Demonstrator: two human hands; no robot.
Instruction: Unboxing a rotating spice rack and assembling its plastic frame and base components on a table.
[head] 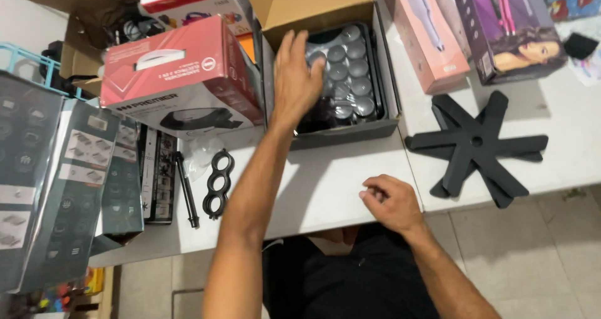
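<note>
Right hand (391, 201) on table edge (325, 194); left grip (299, 78) apparently touching roller tray (350, 75).

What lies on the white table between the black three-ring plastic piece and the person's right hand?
In the head view, nothing: only bare white table between the black three-ring plastic piece and the right hand. The left forearm passes above it.

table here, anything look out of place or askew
Nothing is spilled or visibly damaged. The black star-shaped piece lies loose, overhanging the table edge. A black linked-ring part and rod lie unpacked by the boxes. The left hand reaches into the open carton; the right hand rests at the edge.
</note>
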